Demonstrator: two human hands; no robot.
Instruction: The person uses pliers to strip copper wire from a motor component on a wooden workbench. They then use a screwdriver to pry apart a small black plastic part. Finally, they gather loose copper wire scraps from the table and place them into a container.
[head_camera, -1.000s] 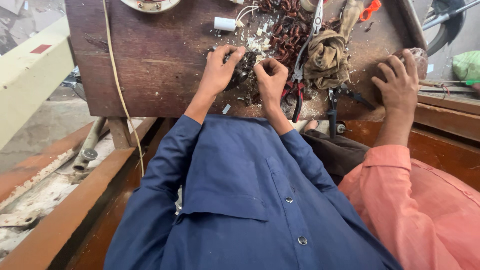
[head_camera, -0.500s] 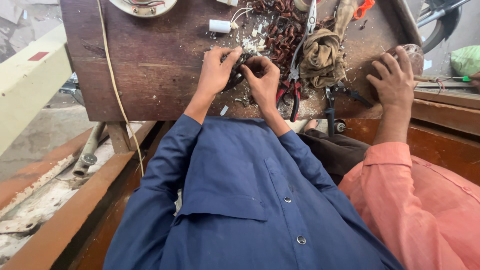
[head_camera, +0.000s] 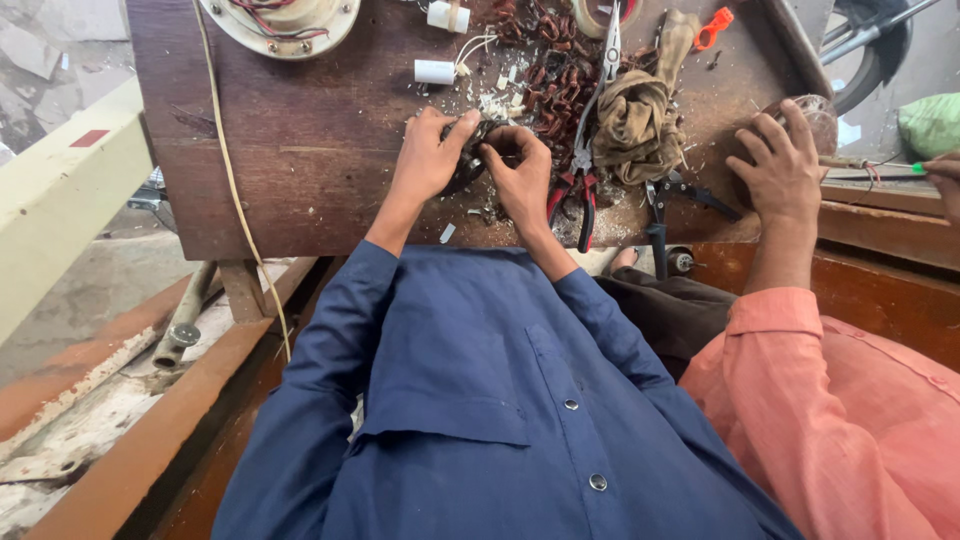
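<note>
Left hand (head_camera: 428, 155) and right hand (head_camera: 522, 175) both curled in tight around a small dark part (head_camera: 472, 160), pinched between the fingertips of the two hands just above the bench; what the part is, can't tell, too hidden by fingers. Two-handed pinch looks like bracing on one side and working it on the other, wrists low on the bench for support. Part sits mid-bench, right at the edge of the debris. Just right of the right hand: red-handled pliers (head_camera: 580, 195), handles toward the wearer, easy to grab. Beyond them a crumpled tan rag (head_camera: 635, 130) and black-handled cutters (head_camera: 660, 205). Behind the hands a tangle of reddish-brown wire scraps (head_camera: 550, 70) with pale chips scattered round it, and a small white cylinder (head_camera: 435, 71) with leads. Far left corner: round cream housing (head_camera: 280, 20) with wires inside. A second person's hand (head_camera: 782, 165), salmon sleeve, rests open over a round dark object at the right edge. Surface is a worn dark wooden bench (head_camera: 290, 150), scratched, a cord trailing down its left side. Around it: rough wooden beams, concrete floor (head_camera: 90, 300), workshop setting.
</note>
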